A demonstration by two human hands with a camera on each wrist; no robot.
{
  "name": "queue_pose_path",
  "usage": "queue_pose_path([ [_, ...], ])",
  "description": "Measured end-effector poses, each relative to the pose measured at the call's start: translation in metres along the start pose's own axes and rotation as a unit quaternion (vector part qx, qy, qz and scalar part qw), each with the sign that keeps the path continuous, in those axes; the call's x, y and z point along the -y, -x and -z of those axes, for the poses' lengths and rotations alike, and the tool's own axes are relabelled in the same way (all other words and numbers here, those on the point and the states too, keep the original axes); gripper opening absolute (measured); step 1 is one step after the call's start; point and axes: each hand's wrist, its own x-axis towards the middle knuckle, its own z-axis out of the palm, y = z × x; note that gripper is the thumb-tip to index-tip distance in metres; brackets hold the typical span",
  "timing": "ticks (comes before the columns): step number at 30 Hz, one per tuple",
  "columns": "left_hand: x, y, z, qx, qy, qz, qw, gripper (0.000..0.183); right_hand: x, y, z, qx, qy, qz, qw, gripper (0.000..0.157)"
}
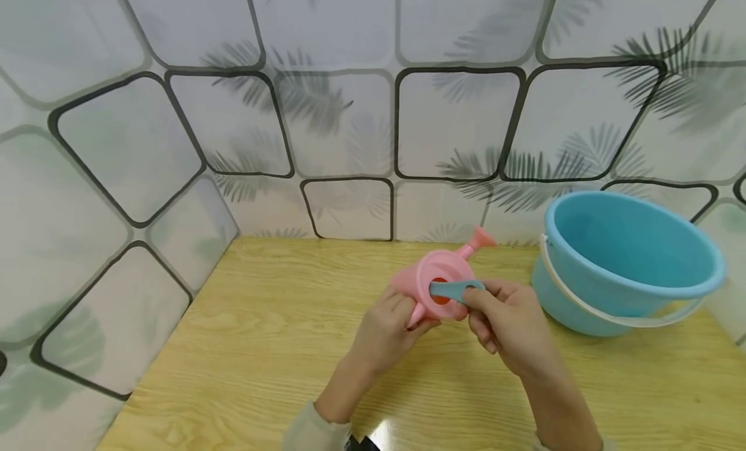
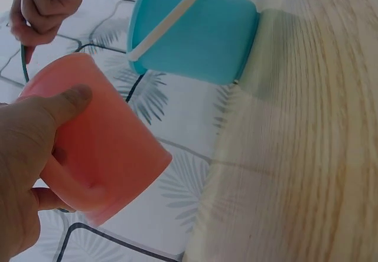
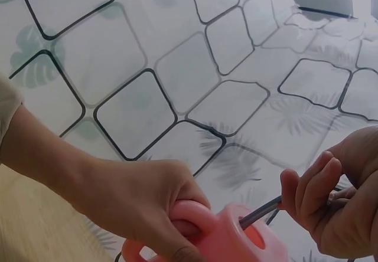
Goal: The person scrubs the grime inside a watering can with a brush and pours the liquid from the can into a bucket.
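A pink toy watering can (image 1: 408, 281) is tilted above the table, its mouth turned up and its spout pointing away to the right. My left hand (image 1: 381, 331) grips it by the handle, with the thumb lying along the body in the left wrist view. Between thumb and fingers my right hand (image 1: 519, 328) pinches a flat blue handle (image 1: 449, 289) with a hole near its end. The handle reaches into the can's opening, and its far end is hidden inside. Orange-red (image 1: 440, 300) shows within that opening.
To the right stands a light-blue bucket (image 1: 600, 308) with its white handle (image 1: 583, 302) hanging down in front. The wood-patterned tabletop (image 1: 245, 347) meets a patterned wall (image 1: 350, 127) behind and on the left.
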Motion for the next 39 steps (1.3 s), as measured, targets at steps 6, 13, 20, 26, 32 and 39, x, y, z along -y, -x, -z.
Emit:
queue_pose_path([
  [6, 0.0, -0.001, -0.001, -0.006, 0.003, -0.009, 0.9999, 0.038, -0.002, -0.001, -0.002, 0.023, -0.015, -0.009, 1.0, 0.015],
  [13, -0.003, 0.002, 0.0, 0.004, 0.006, 0.001, 1.0, 0.036, -0.003, 0.002, 0.003, 0.021, -0.047, 0.008, 0.999, 0.018],
  [20, -0.007, 0.003, -0.002, 0.001, 0.0, 0.01, 1.0, 0.039, -0.008, -0.001, 0.0, 0.04, -0.063, -0.01, 0.997, 0.019],
  [26, -0.008, 0.001, -0.001, 0.018, 0.006, 0.043, 0.9989, 0.034, -0.005, 0.0, 0.005, 0.027, -0.088, 0.008, 0.996, 0.026],
  [32, -0.009, -0.002, -0.002, 0.004, -0.006, 0.029, 0.9996, 0.037, -0.006, -0.004, 0.0, 0.038, -0.091, 0.011, 0.995, 0.026],
  [39, -0.01, -0.001, -0.001, 0.007, -0.009, 0.056, 0.9984, 0.037, -0.004, 0.0, 0.003, 0.028, -0.094, 0.022, 0.995, 0.026],
])
